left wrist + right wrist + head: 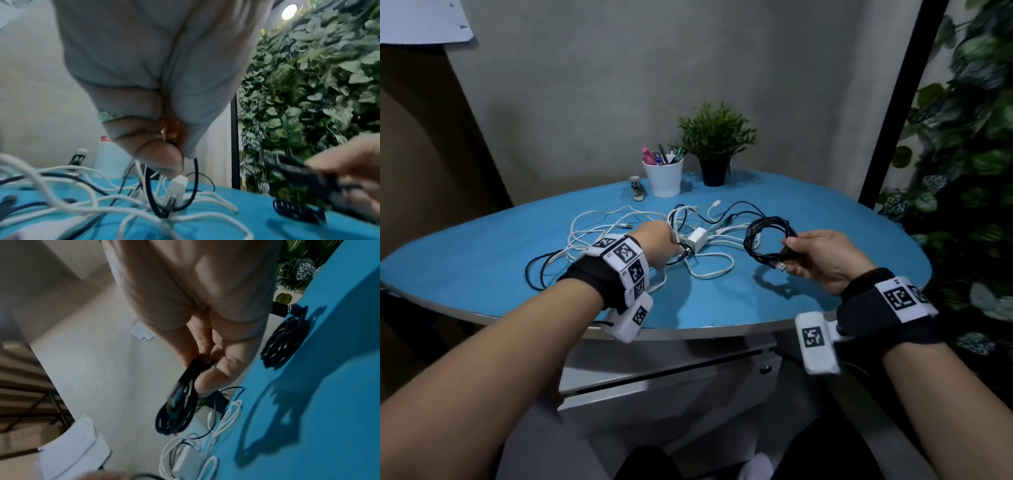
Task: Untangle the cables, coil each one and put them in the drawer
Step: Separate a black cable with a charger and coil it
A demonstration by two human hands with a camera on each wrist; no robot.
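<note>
A: One coiled black USB cable (pixel 770 241) sits pinched in the right hand (pixel 822 258), centre-right. Drawer now?

B: Nah. Left hand (pixel 654 248) pinches a black lead in the white tangle (pixel 619 236), mid-frame. I'd feed it out slowly, no yanking.

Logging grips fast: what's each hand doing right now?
Left hand: pinches a black cable in the tangle.
Right hand: grips the coiled black cable.

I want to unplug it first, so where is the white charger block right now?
In the head view the white charger block lies mid-table in the tangled cables, just right of the left hand and left of the black coil.
</note>
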